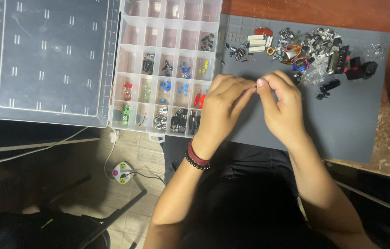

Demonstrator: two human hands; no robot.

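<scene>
Seen from above: my left hand [225, 108] and my right hand [281, 103] meet fingertip to fingertip over the near edge of the grey mat [351, 124], both pinched tight around something too small to make out. Thumb and forefinger of each hand press together at the one spot where the two hands touch, and the other fingers curl in loosely behind. Whatever I hold sits right between the two pinches, hidden by my fingers, so I cannot tell which way it runs or how long it is.

The heap of loose parts [296, 48] lies just beyond my hands along the far side of the mat, and my right hand is the nearer to it. Small white blocks [256, 44] lie at the left end of that heap, black pieces [360, 69] at its right end.

The clear sorting box [169, 34] stands open to my left, touching the mat's edge, with my left hand just beside its nearest corner. Its near rows hold red, green, blue, yellow and black bits, one kind to a compartment. Its lid [47, 60] lies flat further left. A dark bead bracelet [197, 159] rings my left wrist.
</scene>
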